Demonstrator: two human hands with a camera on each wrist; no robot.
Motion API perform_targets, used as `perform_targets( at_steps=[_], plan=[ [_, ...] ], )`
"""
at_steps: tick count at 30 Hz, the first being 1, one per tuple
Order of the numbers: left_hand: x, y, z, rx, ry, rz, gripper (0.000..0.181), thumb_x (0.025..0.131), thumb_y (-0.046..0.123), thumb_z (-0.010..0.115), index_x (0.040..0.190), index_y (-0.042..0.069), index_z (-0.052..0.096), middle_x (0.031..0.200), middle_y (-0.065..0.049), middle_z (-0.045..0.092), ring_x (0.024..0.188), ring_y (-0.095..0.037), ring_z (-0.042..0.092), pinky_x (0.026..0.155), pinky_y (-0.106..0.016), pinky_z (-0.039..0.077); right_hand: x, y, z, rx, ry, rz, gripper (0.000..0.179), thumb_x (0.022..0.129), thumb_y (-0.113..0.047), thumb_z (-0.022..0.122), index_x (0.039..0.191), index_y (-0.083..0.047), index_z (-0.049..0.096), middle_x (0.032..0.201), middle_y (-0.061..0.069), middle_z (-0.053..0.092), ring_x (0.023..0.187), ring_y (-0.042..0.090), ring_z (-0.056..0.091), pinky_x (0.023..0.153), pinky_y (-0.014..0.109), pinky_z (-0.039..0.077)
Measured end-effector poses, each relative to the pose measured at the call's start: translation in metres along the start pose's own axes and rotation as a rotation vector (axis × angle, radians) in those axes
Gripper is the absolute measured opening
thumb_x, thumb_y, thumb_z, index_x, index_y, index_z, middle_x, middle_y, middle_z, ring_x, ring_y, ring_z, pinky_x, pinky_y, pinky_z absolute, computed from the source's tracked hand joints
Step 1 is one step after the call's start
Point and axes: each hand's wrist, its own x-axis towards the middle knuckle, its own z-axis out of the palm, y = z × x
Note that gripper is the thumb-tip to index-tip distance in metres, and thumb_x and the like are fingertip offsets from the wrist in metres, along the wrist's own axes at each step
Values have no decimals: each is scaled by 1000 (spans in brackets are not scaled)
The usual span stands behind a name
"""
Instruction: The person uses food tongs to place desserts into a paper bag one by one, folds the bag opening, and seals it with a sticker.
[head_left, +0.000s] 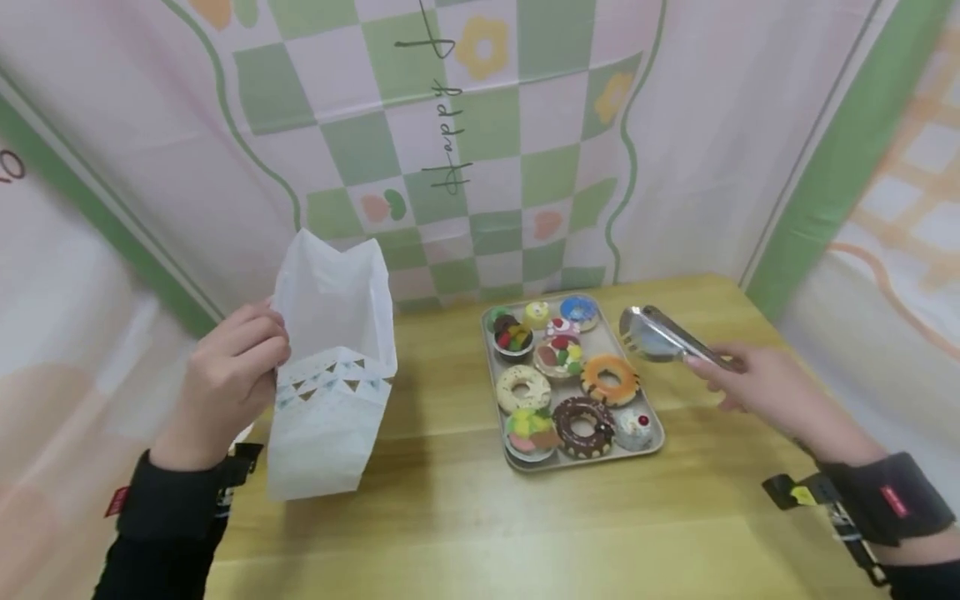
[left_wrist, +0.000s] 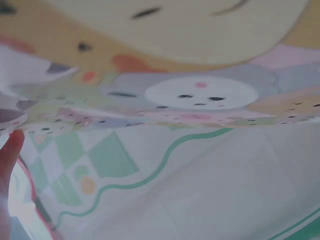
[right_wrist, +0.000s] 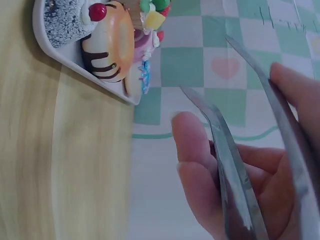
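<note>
My left hand (head_left: 228,379) pinches the side edge of a white paper bag (head_left: 322,454), held upright with its mouth spread open. Cartoon animal faces cover the bag side (left_wrist: 200,95) that fills the top of the left wrist view. In my right hand (head_left: 776,396) are metal tongs (head_left: 667,335), their tips apart and nothing between them. Thumb and fingers lie on the two tong arms (right_wrist: 230,165) in the right wrist view. Left of the tongs sits a tray (head_left: 585,462) of toy-like pastries, among them an orange-glazed donut (head_left: 592,387) and a chocolate donut (head_left: 567,427).
The tray also carries a cream donut (head_left: 507,389), a blue donut (head_left: 592,317), a cherry-topped cake (head_left: 632,432) and several fruit-topped cups. Everything stands on a wooden table (head_left: 480,533). Behind it hangs a green-checked curtain (head_left: 495,179), with more cloth at both sides.
</note>
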Motion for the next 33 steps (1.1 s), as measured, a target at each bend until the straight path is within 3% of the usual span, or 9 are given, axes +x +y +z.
perform_targets(
  at_steps=[3,5,10,12,14,16,19,28,33],
  plan=[
    [3,6,-3,92,-111,76,35,90,-20,33,69,0,53,72,-15,57,74,-32,56,106,-32,52,-11,-4,-1,-87,10,-38,74,103,-49,63,146,10,51,100,22,76,70,18,68,58,34,51],
    [5,10,-1,126,-157,134,37,95,-15,32,69,3,52,72,-12,55,73,-29,55,92,-39,54,-17,-4,-1,-154,25,-66,74,100,-50,68,144,8,54,106,29,74,76,30,72,62,44,55],
    [7,18,13,110,-177,226,43,99,-14,34,64,7,47,68,-8,52,68,-25,54,76,-39,52,-34,6,2,-309,33,-131,77,95,-52,73,143,6,57,101,18,77,75,23,69,62,41,55],
    [5,22,18,89,-161,241,44,99,-14,34,63,8,46,66,-8,50,68,-24,54,78,-38,52,-40,11,4,-337,31,-162,74,93,-51,75,142,2,59,94,0,76,66,5,59,55,28,46],
    [3,25,22,61,-136,236,44,99,-13,34,62,7,46,66,-7,52,68,-24,55,90,-35,55,-44,15,6,-365,32,-194,71,92,-50,77,141,-1,62,93,-6,75,62,-2,52,53,24,41],
    [1,29,25,22,-107,223,43,98,-13,34,62,7,47,67,-8,54,69,-25,57,107,-32,52,-47,18,8,-398,38,-221,70,89,-51,79,138,-4,64,93,-7,75,62,-6,51,53,22,41],
    [-1,35,29,-45,-78,201,44,97,-13,32,63,8,50,67,-6,58,70,-25,60,125,-29,37,-49,22,10,-427,36,-242,70,86,-51,82,136,-5,66,92,-6,74,58,-7,47,53,22,41],
    [4,44,36,-156,-68,222,40,90,-14,29,62,9,48,65,-4,47,68,-21,52,121,-24,41,-52,29,16,-462,22,-227,73,85,-55,81,136,-4,67,89,-9,72,58,-5,47,52,22,41],
    [9,46,37,-183,-100,280,36,83,-14,29,63,10,45,63,0,41,64,-18,46,96,-32,54,-51,33,19,-460,-6,-188,77,85,-61,79,137,-5,66,95,1,78,71,8,65,55,31,51]
  ],
)
